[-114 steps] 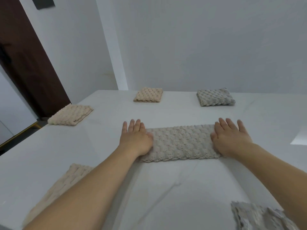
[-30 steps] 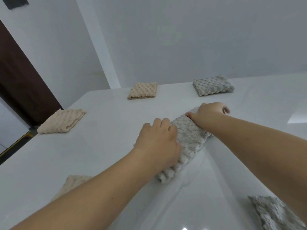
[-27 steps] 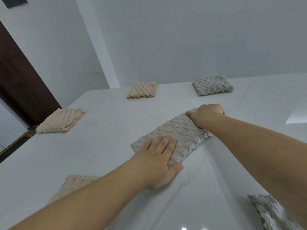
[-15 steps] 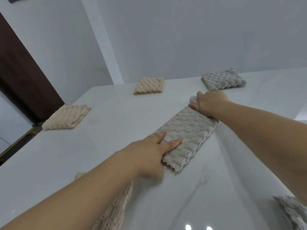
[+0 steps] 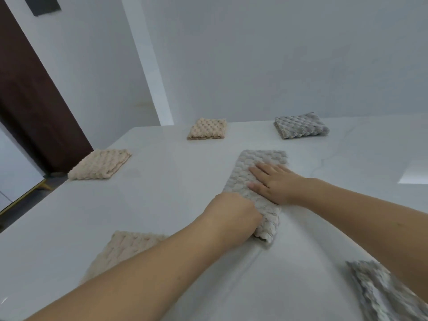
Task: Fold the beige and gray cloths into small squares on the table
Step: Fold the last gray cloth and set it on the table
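Gray cloth strip [image 5: 254, 181] lies mid-table, folded long, running away from me at a slight slant. My left hand [image 5: 234, 214] grips its near end, fingers curled round the edge, which is lifted a little. My right hand [image 5: 275, 184] rests flat on the strip's middle, fingers straight and together. On the white table [image 5: 162, 193]: folded gray square [image 5: 301, 125] far right, two folded beige squares [image 5: 207, 129] [image 5: 100, 163] far centre and left. Unfolded beige cloth [image 5: 120, 251] under my left forearm; another gray cloth [image 5: 379, 293] near right.
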A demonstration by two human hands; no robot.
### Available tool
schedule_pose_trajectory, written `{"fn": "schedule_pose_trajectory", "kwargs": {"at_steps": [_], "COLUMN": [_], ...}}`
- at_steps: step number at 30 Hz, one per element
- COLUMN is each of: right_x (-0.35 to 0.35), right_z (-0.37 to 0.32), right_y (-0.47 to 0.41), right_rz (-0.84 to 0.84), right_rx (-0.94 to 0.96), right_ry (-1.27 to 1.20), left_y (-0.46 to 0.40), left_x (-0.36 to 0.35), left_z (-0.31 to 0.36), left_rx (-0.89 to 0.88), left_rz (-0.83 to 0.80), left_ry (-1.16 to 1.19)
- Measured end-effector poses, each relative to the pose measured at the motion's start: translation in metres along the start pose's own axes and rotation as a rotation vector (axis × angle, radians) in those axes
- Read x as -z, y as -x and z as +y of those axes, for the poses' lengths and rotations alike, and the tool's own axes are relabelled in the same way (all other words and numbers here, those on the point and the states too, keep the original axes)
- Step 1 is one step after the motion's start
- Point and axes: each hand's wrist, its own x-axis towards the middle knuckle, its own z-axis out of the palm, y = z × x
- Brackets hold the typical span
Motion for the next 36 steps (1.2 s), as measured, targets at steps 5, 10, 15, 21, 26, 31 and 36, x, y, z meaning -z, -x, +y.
{"fn": "schedule_pose_trajectory", "kwargs": {"at_steps": [5,10,15,21,26,31,36], "right_x": [0.008,0.026,0.045,0.050,0.056,0.079,0.086], "right_z": [-0.016,-0.028,-0.057,-0.088,-0.091,-0.076,-0.042], "right_y": [0.045,0.083,0.118,0.142,0.152,0.125,0.072], "right_rz": [0.043,0.020,-0.345,-0.642,-0.449,-0.444,-0.464], "right_rx": [0.115,0.091,0.000,-0.040,-0.017,0.020,-0.055], "right_ry": [0.145,0.111,0.269,0.290,0.212,0.075,-0.335], "left_y": [0.031,0.052,0.056,0.050,0.045,0.043,0.024], "left_x": [0.010,-0.010,0.007,0.042,0.038,0.024,0.008], "left_z": [0.027,0.015,0.017,0.016,-0.008,-0.030,-0.065], "left_rx": [-0.007,0.141,0.148,0.129,0.259,0.290,0.451], "left_rz": [0.034,0.008,-0.100,-0.485,-0.673,-0.673,-0.333], "left_ry": [0.061,0.027,0.154,0.316,0.689,1.003,1.115]}}
